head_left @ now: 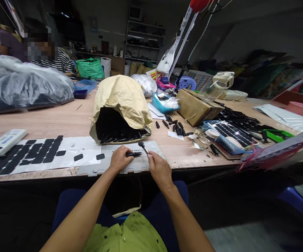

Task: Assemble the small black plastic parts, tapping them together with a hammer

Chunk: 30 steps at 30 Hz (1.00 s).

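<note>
My left hand (119, 159) is closed on a slim black piece (135, 154) and holds it low over the grey-white board (88, 170). In my right hand (160, 168) is a thin metal rod tool (145, 148) with a dark round tip. That tip points up and left, just beyond the black piece. Right behind my hands lies a tan sack (125, 91), its mouth facing me, with many black pieces (120, 136) inside. Flat black rounded patches (100, 156) stick to a white sheet (70, 147) at the left.
A white device (6, 141) lies at the left edge. Several loose black pieces (177, 128) sit near a cardboard box (197, 105). A blue basket (226, 141) and clear jars (202, 140) stand to the right. Two people sit beyond a big plastic bag (22, 84).
</note>
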Each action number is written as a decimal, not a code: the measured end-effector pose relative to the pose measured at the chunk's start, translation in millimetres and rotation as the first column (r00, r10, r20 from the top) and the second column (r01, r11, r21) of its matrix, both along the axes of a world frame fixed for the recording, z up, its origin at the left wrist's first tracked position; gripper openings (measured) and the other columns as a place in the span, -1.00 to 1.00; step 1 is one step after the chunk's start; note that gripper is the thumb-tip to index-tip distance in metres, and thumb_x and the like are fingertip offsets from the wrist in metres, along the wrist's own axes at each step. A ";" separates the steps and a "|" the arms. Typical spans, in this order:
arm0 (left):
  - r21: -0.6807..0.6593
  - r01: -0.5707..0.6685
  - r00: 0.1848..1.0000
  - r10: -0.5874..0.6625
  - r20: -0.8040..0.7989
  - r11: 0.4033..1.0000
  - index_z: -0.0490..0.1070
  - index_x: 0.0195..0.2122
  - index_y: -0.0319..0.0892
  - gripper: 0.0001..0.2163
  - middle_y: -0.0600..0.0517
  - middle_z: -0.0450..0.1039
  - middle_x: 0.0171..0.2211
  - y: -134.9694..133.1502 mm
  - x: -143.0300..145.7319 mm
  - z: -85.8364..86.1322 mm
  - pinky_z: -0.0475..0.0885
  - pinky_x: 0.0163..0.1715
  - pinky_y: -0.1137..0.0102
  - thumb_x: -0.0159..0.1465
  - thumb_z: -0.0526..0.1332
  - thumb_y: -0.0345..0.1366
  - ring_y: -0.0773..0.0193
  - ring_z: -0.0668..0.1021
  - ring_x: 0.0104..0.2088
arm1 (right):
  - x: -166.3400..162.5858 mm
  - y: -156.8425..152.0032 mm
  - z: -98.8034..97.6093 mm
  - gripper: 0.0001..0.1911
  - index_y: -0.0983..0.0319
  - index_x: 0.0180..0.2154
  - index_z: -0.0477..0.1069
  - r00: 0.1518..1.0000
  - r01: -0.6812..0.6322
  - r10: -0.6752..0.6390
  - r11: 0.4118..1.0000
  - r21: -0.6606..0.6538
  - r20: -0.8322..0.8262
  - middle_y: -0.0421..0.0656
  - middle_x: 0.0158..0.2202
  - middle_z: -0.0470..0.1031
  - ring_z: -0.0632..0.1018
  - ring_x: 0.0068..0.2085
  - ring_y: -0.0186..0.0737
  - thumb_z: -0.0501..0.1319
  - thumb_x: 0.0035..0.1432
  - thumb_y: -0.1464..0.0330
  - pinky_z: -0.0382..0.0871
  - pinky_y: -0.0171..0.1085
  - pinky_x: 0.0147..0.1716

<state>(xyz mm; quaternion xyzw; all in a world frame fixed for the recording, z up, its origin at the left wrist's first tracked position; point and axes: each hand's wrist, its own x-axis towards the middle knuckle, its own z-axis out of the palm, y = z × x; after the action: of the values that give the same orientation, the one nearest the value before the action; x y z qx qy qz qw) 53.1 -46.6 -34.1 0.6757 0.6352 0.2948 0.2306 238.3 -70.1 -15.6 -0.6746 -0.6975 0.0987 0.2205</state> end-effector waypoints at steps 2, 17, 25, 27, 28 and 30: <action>-0.009 0.016 1.000 -0.016 -0.015 1.000 0.52 -0.26 -0.10 -0.87 0.06 0.48 -0.26 -0.4 -0.8 0.6 0.34 -0.15 0.32 0.14 0.29 -0.33 0.20 0.49 -0.20 | 11.6 15.4 -0.8 -0.72 0.13 -0.05 0.47 0.991 0.082 -0.079 0.996 -0.024 0.107 -0.11 -0.15 0.57 0.54 -0.20 -0.18 0.04 0.33 0.28 0.28 -0.30 -0.28; 0.158 0.322 0.940 -0.335 0.065 0.933 0.45 -0.11 -0.09 -0.78 0.00 0.43 -0.21 -35.8 4.7 -0.8 0.34 -0.13 0.35 0.35 0.05 -0.21 0.22 0.47 -0.19 | 37.1 55.9 -37.4 -0.75 0.22 -0.11 0.48 0.926 0.272 -0.302 0.950 0.153 0.225 -0.02 -0.14 0.44 0.38 -0.13 -0.09 0.09 0.28 0.33 0.12 -0.19 -0.23; -0.312 0.470 0.862 -0.505 -0.038 0.826 0.42 -0.08 -0.01 -0.76 0.00 0.55 -0.21 -123.8 15.5 -94.2 0.39 -0.14 0.33 0.34 0.02 -0.16 0.17 0.56 -0.19 | 39.7 57.5 -43.2 -0.75 0.23 -0.11 0.48 0.926 0.269 -0.306 0.946 0.182 0.221 -0.01 -0.13 0.45 0.38 -0.13 -0.08 0.09 0.28 0.31 0.11 -0.19 -0.23; -0.521 0.232 0.953 -0.299 -0.047 0.821 0.43 -0.05 0.01 -0.74 -0.02 0.56 -0.14 -118.2 6.6 -116.0 0.41 -0.09 0.27 0.32 0.03 -0.17 0.10 0.57 -0.08 | 39.7 57.5 -43.5 -0.74 0.23 -0.11 0.48 0.927 0.267 -0.305 0.945 0.187 0.218 0.00 -0.13 0.45 0.38 -0.14 -0.08 0.09 0.28 0.31 0.11 -0.19 -0.23; -0.587 0.153 0.973 -0.224 -0.050 0.795 0.43 -0.02 0.01 -0.72 -0.03 0.55 -0.10 -114.1 1.6 -123.9 0.42 -0.05 0.24 0.31 0.05 -0.17 0.07 0.56 -0.03 | 39.7 57.4 -43.5 -0.74 0.23 -0.11 0.49 0.927 0.266 -0.305 0.945 0.190 0.218 0.00 -0.14 0.45 0.38 -0.14 -0.08 0.09 0.27 0.31 0.11 -0.19 -0.24; -0.644 0.089 0.989 -0.145 -0.034 0.760 0.41 0.06 0.02 -0.66 -0.05 0.53 -0.02 -107.5 -7.2 -134.2 0.41 0.01 0.21 0.28 0.09 -0.18 0.04 0.53 0.04 | 39.7 57.3 -43.2 -0.74 0.23 -0.12 0.49 0.926 0.268 -0.309 0.943 0.197 0.218 -0.01 -0.14 0.46 0.38 -0.15 -0.08 0.09 0.27 0.31 0.11 -0.19 -0.24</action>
<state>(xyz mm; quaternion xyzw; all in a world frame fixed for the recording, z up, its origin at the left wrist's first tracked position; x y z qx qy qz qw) 45.9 -154.1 -168.2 0.6064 0.6629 0.0178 0.4388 277.9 -12.8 -58.8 -0.7567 -0.6179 -0.0767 0.1992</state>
